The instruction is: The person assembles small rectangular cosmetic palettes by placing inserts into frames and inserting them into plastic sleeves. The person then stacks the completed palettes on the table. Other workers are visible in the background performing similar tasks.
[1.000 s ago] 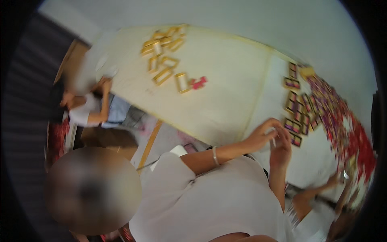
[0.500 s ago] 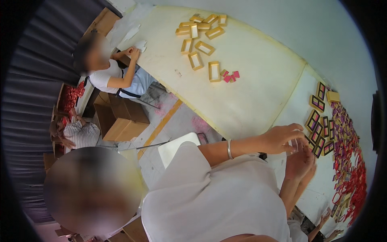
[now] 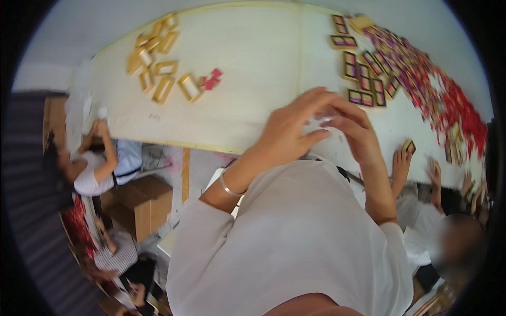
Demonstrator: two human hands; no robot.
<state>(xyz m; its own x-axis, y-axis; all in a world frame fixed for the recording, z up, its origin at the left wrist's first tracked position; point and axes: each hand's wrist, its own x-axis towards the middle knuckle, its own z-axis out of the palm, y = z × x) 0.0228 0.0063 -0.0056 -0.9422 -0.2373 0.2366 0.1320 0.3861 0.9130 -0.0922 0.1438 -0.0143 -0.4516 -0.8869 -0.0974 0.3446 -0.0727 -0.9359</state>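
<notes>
A small, pale, blurred object [image 3: 324,117] was pinched between the fingertips of the left hand [image 3: 292,129] and the right hand [image 3: 352,130], both curled toward each other above the near edge of the cream table [image 3: 253,63]; what the object was could not be told. Half a second before, the hands had been seen lower and further right, near the framed pieces; they had since been raised and brought together, so the item had apparently been lifted off the table for handling. A bangle [image 3: 227,185] was worn on the left wrist. Just beyond the hands, gold-framed trays [image 3: 363,73] holding purple and red inserts were laid flat. Further right, loose red and purple pieces [image 3: 448,100] were heaped. At far left, empty gold frames [image 3: 158,68] were scattered beside small red bits [image 3: 211,80].
</notes>
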